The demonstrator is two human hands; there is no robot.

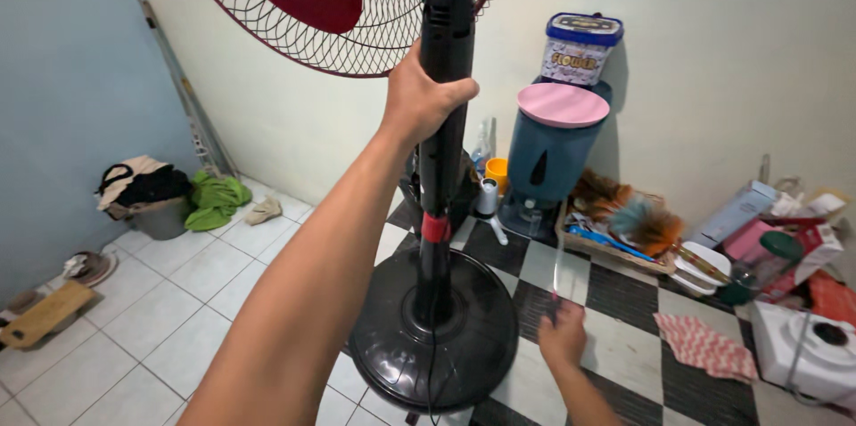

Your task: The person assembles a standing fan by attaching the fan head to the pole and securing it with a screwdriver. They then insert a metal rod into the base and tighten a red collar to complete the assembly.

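Note:
A black stand fan with red blades and a wire grille (294,29) stands on a round black base (464,337). My left hand (419,101) is wrapped around the fan's upright pole (435,203), just under the fan head. Lower down, beside the base's right edge, my right hand (562,335) is closed on a thin clear rod (555,270) that points straight up. What the rod is cannot be made out.
A blue bin with a pink lid (557,136) and a tub on top stands at the wall. A tray with feather dusters (624,225), boxes, a white appliance (802,350) and a red-striped cloth (704,346) lie right. A basket with clothes (147,194) sits left.

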